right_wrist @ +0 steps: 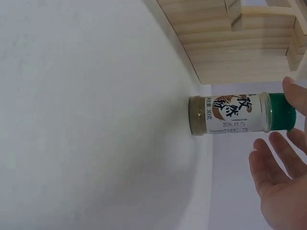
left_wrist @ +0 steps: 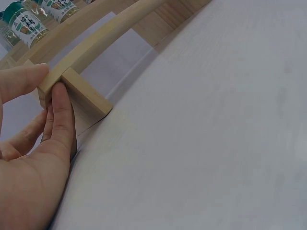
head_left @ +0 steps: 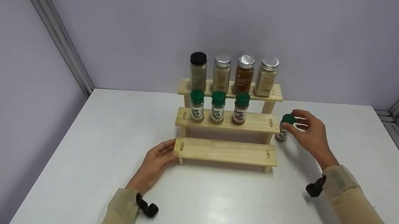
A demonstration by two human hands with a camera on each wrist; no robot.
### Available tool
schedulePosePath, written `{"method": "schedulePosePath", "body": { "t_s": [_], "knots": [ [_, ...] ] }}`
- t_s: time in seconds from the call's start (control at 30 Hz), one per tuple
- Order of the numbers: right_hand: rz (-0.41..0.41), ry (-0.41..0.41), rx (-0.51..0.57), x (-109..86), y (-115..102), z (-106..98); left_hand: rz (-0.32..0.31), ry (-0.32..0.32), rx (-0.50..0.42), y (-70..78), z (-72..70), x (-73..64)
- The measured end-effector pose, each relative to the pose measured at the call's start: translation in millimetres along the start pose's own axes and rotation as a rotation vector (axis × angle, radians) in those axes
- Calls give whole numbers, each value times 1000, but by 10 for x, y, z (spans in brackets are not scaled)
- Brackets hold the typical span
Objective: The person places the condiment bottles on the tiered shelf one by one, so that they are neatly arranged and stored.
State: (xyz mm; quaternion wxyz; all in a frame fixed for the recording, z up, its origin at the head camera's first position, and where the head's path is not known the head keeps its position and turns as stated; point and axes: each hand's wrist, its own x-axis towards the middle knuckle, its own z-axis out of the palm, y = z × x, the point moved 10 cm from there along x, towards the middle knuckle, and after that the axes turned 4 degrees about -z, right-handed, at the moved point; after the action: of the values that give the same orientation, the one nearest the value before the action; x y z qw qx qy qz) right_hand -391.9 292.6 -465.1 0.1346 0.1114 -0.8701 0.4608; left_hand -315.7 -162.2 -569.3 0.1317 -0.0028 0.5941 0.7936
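A three-tier wooden spice rack (head_left: pixel 225 151) stands on the white table. My left hand (head_left: pixel 155 162) grips the left end of its lowest step, thumb above and fingers against the end and underside, as the left wrist view shows. At the rack's right side my right hand (head_left: pixel 310 135) holds a small spice jar (right_wrist: pixel 235 114) by its green cap (right_wrist: pixel 281 111), between thumb and fingers. The jar is upright, with a white label and brown powder inside; whether its base touches the table I cannot tell. The other right-hand fingers (right_wrist: pixel 268 165) are spread beside it.
Three green-capped jars (head_left: pixel 218 109) stand on the middle step, left of its right end. On the top step are several taller jars (head_left: pixel 244 77), one black-capped (head_left: pixel 198 67), the others silver-capped. A pale wall (head_left: pixel 150 18) rises behind the table (head_left: pixel 230 218).
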Motion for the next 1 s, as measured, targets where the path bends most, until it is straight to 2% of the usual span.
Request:
{"method": "schedulePosePath", "body": {
  "t_s": [0.23,0.47,1.0],
  "knots": [
    [57,-31,-15,-28,140,90,3,-11,-8,-8,10,-7],
    [12,-35,20,-26,136,126,-2,-23,27,-13,18,-2],
    [-21,-8,-17,-11,50,72,2,-7,20,-4,8,-8]
  ]
}}
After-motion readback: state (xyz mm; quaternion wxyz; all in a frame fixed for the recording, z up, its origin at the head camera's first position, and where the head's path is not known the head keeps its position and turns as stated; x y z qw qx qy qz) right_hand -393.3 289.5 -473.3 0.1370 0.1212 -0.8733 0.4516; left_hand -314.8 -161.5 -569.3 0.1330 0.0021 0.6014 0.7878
